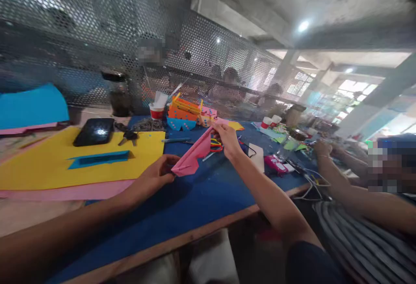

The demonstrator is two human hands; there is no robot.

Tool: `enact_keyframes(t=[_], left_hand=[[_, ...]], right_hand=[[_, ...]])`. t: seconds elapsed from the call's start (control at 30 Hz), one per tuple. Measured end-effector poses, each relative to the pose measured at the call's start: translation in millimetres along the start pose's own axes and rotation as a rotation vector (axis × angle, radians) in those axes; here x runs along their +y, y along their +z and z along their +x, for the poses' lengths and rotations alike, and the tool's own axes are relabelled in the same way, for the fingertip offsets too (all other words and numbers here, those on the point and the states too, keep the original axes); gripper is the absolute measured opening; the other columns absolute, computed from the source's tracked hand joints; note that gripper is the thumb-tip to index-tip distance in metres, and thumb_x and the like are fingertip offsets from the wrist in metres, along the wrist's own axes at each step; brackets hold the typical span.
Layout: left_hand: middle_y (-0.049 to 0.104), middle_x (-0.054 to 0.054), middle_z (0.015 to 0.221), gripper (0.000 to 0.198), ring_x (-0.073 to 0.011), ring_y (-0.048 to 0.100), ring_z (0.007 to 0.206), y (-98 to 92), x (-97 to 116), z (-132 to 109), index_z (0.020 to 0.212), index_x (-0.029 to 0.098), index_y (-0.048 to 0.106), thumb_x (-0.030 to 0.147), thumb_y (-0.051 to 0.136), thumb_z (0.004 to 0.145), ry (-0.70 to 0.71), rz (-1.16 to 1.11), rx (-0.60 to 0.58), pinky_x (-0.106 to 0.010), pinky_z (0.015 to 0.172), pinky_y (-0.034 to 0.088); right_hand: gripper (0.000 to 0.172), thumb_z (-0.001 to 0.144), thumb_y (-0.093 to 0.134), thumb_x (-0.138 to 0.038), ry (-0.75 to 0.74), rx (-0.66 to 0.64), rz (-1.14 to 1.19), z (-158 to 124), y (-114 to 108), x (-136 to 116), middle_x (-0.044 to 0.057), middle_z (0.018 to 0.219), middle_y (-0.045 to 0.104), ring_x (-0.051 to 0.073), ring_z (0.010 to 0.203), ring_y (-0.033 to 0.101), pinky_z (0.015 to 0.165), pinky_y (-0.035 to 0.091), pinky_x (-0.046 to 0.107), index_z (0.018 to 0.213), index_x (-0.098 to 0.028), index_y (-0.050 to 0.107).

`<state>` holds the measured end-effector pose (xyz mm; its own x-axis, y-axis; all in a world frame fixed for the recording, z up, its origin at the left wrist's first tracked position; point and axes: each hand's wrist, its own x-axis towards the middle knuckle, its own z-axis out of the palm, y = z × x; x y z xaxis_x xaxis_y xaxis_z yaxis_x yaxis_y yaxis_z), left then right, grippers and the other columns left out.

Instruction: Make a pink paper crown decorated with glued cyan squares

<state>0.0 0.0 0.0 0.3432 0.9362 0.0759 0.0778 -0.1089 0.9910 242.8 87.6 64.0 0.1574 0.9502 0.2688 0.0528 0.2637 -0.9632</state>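
Note:
I hold a folded pink paper piece [195,155] above the blue table mat [201,197]. My left hand [156,176] pinches its near, lower end. My right hand [227,139] grips its far, upper tip with closed fingers. The paper slopes up from left to right between both hands. Red-and-yellow scissors [216,145] lie on the mat just behind the paper.
A yellow sheet [39,162] bears a blue folded paper [97,159], a black phone [94,131] and keys [128,136]. Orange and blue paper crafts [183,113] and a red cup [156,111] stand by the mesh screen [97,37]. A seated person's arm [344,180] rests at right.

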Motion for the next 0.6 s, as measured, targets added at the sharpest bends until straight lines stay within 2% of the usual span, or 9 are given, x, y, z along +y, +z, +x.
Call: enact_keyframes(t=[0.2, 0.3, 0.43, 0.53, 0.6], left_hand=[[0.072, -0.008, 0.118, 0.064, -0.0279, 0.067, 0.109, 10.0, 4.9, -5.6, 0.125, 0.022, 0.056, 0.032, 0.084, 0.068, -0.084, -0.128, -0.113, -0.039, 0.094, 0.05], [0.075, -0.007, 0.108, 0.063, -0.0238, 0.07, 0.099, 8.7, 2.5, -4.7, 0.124, 0.021, 0.057, 0.031, 0.086, 0.069, -0.105, -0.165, -0.043, -0.034, 0.087, 0.052], [0.075, -0.002, 0.094, 0.056, -0.0163, 0.07, 0.083, -3.2, 2.6, 1.7, 0.118, 0.021, 0.061, 0.028, 0.087, 0.069, -0.103, -0.244, 0.074, -0.023, 0.072, 0.052], [0.073, 0.001, 0.086, 0.05, -0.0114, 0.067, 0.073, -15.0, 2.8, 8.6, 0.115, 0.022, 0.064, 0.028, 0.087, 0.071, -0.1, -0.292, 0.123, -0.018, 0.063, 0.05], [0.072, 0.002, 0.084, 0.046, -0.0093, 0.065, 0.069, -21.2, 2.5, 12.4, 0.112, 0.022, 0.066, 0.027, 0.087, 0.071, -0.1, -0.324, 0.162, -0.017, 0.064, 0.052]], right_hand=[[0.033, 0.076, 0.072, -0.048, 0.005, 0.058, 0.059, -18.9, -3.4, 13.0, -0.002, 0.064, 0.063, 0.007, 0.052, 0.051, 0.05, 0.038, 0.019, 0.07, -0.017, 0.063], [0.034, 0.075, 0.072, -0.05, 0.026, 0.064, 0.092, -28.4, -7.4, 16.7, -0.002, 0.067, 0.062, 0.008, 0.053, 0.052, 0.053, 0.042, 0.021, 0.073, -0.017, 0.062], [0.033, 0.076, 0.069, -0.05, 0.061, 0.059, 0.116, -40.0, -19.5, 19.2, -0.002, 0.071, 0.062, 0.009, 0.057, 0.054, 0.057, 0.044, 0.022, 0.076, -0.018, 0.06], [0.028, 0.076, 0.069, -0.045, 0.089, 0.017, 0.092, -50.5, -30.2, 21.4, -0.003, 0.071, 0.062, 0.01, 0.059, 0.055, 0.058, 0.043, 0.022, 0.082, -0.019, 0.061], [0.026, 0.075, 0.07, -0.04, 0.102, -0.034, 0.057, -58.4, -36.0, 22.9, -0.004, 0.071, 0.062, 0.01, 0.06, 0.056, 0.059, 0.043, 0.022, 0.087, -0.019, 0.063]])
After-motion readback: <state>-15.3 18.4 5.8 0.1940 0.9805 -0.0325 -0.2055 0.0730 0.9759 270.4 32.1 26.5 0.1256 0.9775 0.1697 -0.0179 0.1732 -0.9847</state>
